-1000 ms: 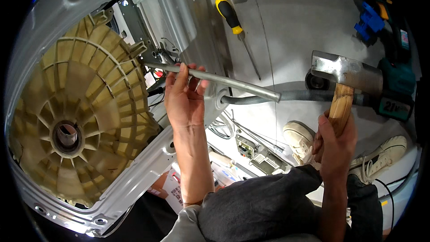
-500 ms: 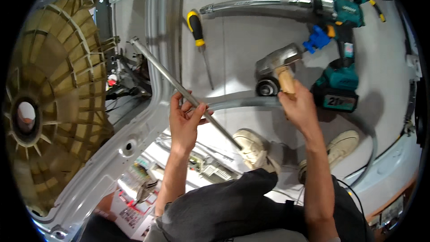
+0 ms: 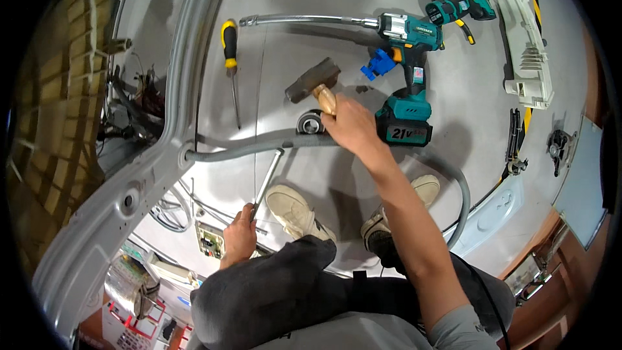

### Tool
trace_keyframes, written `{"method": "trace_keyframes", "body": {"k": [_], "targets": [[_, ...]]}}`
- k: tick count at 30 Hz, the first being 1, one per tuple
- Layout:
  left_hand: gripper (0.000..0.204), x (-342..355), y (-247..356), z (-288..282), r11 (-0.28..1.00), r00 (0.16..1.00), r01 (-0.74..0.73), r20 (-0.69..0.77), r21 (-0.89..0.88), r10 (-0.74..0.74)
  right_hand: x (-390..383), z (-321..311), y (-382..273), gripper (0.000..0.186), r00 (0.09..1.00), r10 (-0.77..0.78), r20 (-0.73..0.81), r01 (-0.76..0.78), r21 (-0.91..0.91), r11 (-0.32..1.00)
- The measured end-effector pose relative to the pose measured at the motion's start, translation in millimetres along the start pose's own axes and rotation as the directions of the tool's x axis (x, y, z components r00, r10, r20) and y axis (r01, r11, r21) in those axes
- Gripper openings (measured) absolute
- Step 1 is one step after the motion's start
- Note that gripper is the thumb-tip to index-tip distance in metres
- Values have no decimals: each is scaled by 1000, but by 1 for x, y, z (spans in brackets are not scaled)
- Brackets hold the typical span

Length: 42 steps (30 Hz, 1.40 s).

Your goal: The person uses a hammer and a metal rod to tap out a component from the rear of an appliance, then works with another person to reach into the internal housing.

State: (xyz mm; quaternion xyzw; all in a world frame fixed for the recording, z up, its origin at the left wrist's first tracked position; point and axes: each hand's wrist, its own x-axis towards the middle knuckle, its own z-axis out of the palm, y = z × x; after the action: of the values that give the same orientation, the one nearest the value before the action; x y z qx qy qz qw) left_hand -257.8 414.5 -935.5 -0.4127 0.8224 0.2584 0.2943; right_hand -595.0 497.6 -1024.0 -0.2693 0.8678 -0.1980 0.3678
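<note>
My right hand grips the pale wooden handle of a hammer, whose metal head is over the floor. Just below that head sits a round dark part with a metal ring, beside a grey corrugated hose. My left hand, lower down, is closed on a slim steel rod that slants up toward the hose. At the left, a grey metal cabinet frame surrounds a yellowish ribbed plastic tub.
A yellow-black screwdriver, an impact wrench with a long extension, a blue plastic part and a drill lie above. White panels lie right. My shoes and small boards are below.
The rod has come away from the tub and swung down with my left hand. The hammer has moved left. The view has shifted, showing more floor at the right.
</note>
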Motion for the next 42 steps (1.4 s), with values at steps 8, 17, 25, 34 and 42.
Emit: {"method": "trace_keyframes", "body": {"k": [8,17,25,34,42], "targets": [[32,-4,-21,39,989,999,-29,20,146,26,2,-40,-12,48,952,-139,273,252,-437,863],[31,30,-24,38,968,990,-136,-20,212,143,-21,-141,5,28,801,-458,384,595,-433,677],[20,48,-30,53,944,968,-217,-71,249,241,-108,-195,82,23,870,-262,418,463,-509,725],[36,40,-44,62,993,989,-107,-97,42,110,-124,-184,99,17,912,-223,345,359,-404,841],[29,25,-32,81,981,922,105,-355,-163,-157,-81,-153,-14,16,733,-421,534,660,-409,630]]}}
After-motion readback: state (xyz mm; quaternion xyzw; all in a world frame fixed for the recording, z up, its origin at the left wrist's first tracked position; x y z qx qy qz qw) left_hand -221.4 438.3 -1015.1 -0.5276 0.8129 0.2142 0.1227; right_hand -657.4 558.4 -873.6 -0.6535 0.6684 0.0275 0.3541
